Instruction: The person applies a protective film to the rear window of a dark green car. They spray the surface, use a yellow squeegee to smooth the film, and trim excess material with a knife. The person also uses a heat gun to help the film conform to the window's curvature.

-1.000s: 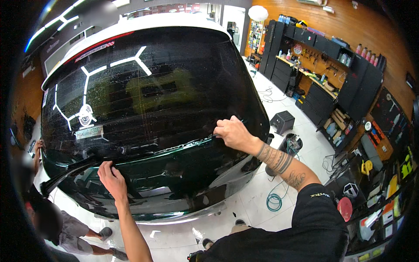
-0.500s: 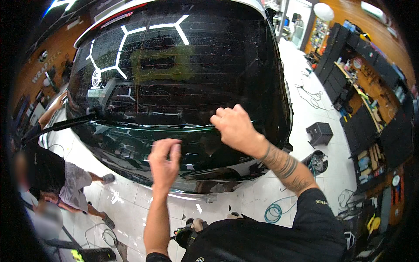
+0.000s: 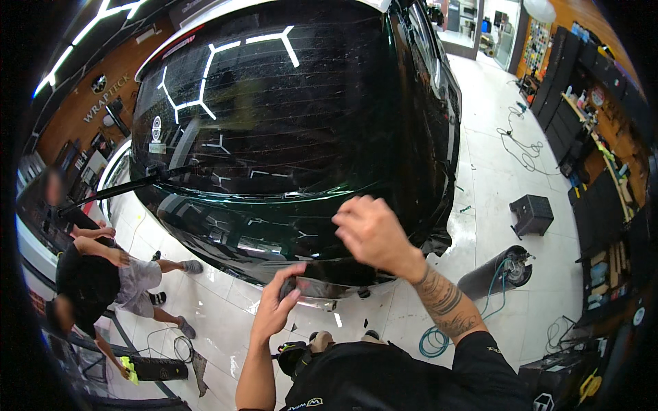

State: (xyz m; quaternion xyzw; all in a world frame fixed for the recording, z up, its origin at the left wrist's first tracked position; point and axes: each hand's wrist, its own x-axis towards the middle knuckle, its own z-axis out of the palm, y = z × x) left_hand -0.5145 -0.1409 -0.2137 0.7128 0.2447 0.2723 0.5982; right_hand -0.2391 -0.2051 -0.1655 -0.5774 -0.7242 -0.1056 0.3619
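The rear of a car stands before me, its tailgate (image 3: 226, 209) dark green-black and glossy under the wide rear window (image 3: 274, 137). Over the tailgate's right half, my right hand (image 3: 375, 231) is held with fingers curled together; whatever they pinch, if anything, cannot be made out. Lower and to the left, near the bumper (image 3: 319, 288), is my left hand (image 3: 273, 307). Its thumb and fingers curve around a small dark shape (image 3: 288, 285) that I cannot name. Dark wrinkled material (image 3: 436, 241) bunches at the car's lower right corner. The rear wiper (image 3: 127, 186) sticks out leftward from the glass.
Two people (image 3: 89, 274) are at the left, beside a dark cylinder (image 3: 161, 368). Right of the car are a black step stool (image 3: 533, 214), a dark cylinder (image 3: 480, 277) and a coiled teal hose (image 3: 432, 341). Tool shelves (image 3: 603, 151) line the right wall.
The view has shifted, with more of the car's right side showing. My right hand has come down from the window's lower edge to the tailgate; my left has dropped toward the bumper.
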